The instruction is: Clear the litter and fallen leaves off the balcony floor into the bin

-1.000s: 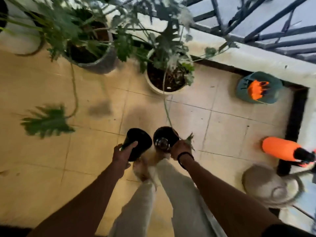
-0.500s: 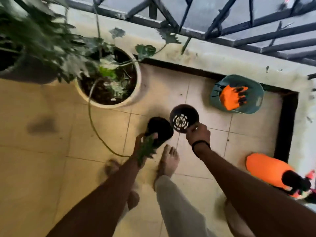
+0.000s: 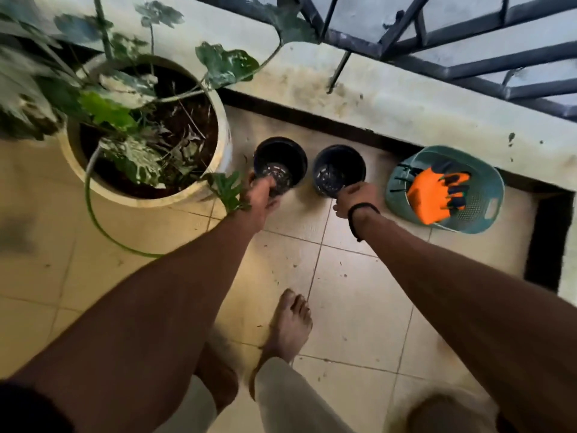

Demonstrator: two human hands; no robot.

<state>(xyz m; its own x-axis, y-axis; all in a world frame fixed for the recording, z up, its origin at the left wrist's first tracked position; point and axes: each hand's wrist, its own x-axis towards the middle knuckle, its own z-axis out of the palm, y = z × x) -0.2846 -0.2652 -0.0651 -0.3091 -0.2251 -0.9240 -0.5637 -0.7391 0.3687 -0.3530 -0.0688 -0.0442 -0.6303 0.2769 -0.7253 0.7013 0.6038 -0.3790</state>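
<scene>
At the balcony's wall edge I see both arms stretched out over the tiled floor (image 3: 349, 276). Left hand (image 3: 260, 198) is closed on the near rim of one small black pot (image 3: 279, 164), with a green leaf (image 3: 228, 190) pinched against the same hand. Right hand (image 3: 356, 198) has its fingers clamped on the near rim of a second black pot (image 3: 338, 170). The two pots sit side by side, between the big cream planter (image 3: 218, 126) and a teal basket (image 3: 487, 189) holding orange gloves (image 3: 432, 195). Small dark debris specks dot the tiles near my bare foot (image 3: 290, 326). Can't tell whether the pots touch the floor.
</scene>
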